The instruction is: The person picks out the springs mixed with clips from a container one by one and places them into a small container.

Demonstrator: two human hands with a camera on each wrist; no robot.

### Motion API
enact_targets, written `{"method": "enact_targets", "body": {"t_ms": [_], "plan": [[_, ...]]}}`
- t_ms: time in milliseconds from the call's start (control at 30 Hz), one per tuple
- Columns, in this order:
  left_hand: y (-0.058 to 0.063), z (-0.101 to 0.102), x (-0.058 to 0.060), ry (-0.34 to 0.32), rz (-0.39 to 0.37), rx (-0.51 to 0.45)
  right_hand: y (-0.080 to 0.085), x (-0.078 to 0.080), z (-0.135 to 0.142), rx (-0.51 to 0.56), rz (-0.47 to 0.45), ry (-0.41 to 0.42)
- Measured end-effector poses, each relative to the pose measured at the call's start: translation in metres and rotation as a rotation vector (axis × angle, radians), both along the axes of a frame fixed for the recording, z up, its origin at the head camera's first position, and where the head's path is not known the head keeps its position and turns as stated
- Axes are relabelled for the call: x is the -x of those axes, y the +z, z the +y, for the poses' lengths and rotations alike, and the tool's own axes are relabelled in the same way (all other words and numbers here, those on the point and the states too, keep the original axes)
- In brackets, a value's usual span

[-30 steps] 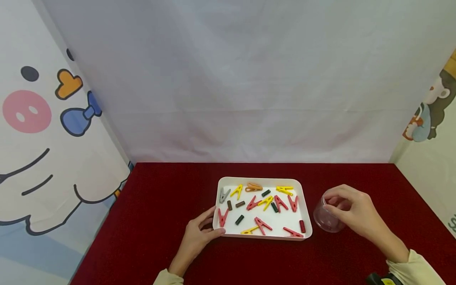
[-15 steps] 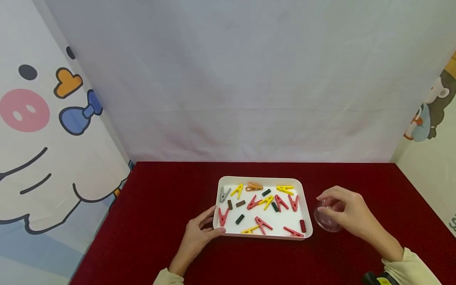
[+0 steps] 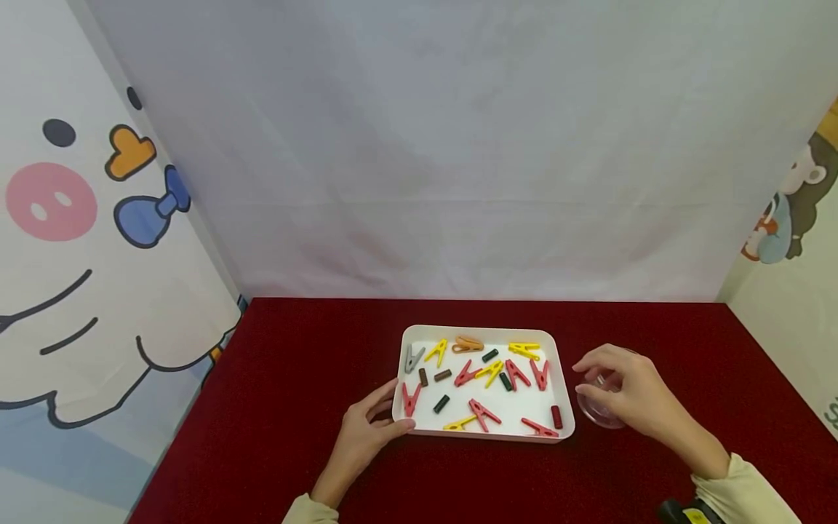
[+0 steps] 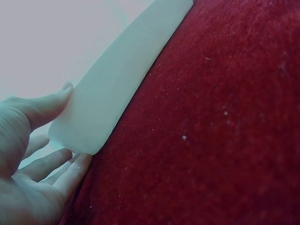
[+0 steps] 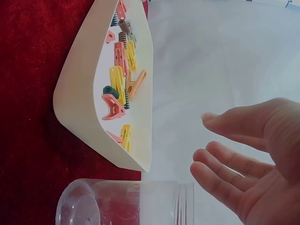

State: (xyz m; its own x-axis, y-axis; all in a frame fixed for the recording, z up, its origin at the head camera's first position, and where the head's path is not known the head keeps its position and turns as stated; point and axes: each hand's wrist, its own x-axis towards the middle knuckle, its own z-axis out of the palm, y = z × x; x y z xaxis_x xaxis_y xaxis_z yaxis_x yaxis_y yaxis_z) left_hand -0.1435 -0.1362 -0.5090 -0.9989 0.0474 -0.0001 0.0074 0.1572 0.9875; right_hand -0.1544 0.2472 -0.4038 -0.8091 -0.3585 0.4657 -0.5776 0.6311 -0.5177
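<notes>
A white tray [image 3: 484, 438] holds several plastic clothespins in red, yellow, orange and grey, such as a yellow clothespin [image 3: 524, 351]. Among them lie small coiled springs, dark green, brown and red, like the dark green spring [image 3: 441, 404]. My left hand [image 3: 364, 431] grips the tray's near left corner, thumb on the wall and fingertips low by its base [image 4: 79, 117]. To the tray's right stands a clear plastic jar [image 5: 117, 206]. Above its mouth, my right hand [image 3: 631, 389] hovers with thumb and fingers apart and nothing between them; in the head view it hides much of the jar.
Dark red cloth [image 3: 314, 356] covers the table, with a white curtain [image 3: 458, 145] hanging behind its far edge. Panels with printed cartoons, a pig-nosed figure [image 3: 52, 204] among them, stand at the left and right.
My right hand has moved off the jar's rim and a little to the left, its thumb and fingers spreading apart. The left hand and the tray have stayed in place.
</notes>
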Motion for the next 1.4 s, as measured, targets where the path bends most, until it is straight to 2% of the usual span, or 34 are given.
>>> {"method": "enact_targets", "body": {"t_ms": [267,633,833,1033,1400], "plan": [[-0.001,0.0,-0.001,0.013,0.004,0.006,-0.003,0.003,-0.002,-0.069,0.02,-0.023],[-0.001,0.001,-0.001,0.007,0.004,-0.004,-0.01,0.006,-0.007,-0.058,0.016,0.039],[-0.001,0.002,-0.002,0.007,0.007,-0.003,-0.012,0.006,-0.011,-0.078,-0.023,0.057],[-0.001,0.002,-0.001,0.01,0.008,0.005,-0.016,0.007,-0.014,-0.115,-0.1,0.062],[0.0,0.001,-0.002,-0.009,0.046,-0.008,-0.022,0.012,-0.018,-0.169,-0.181,0.087]]}}
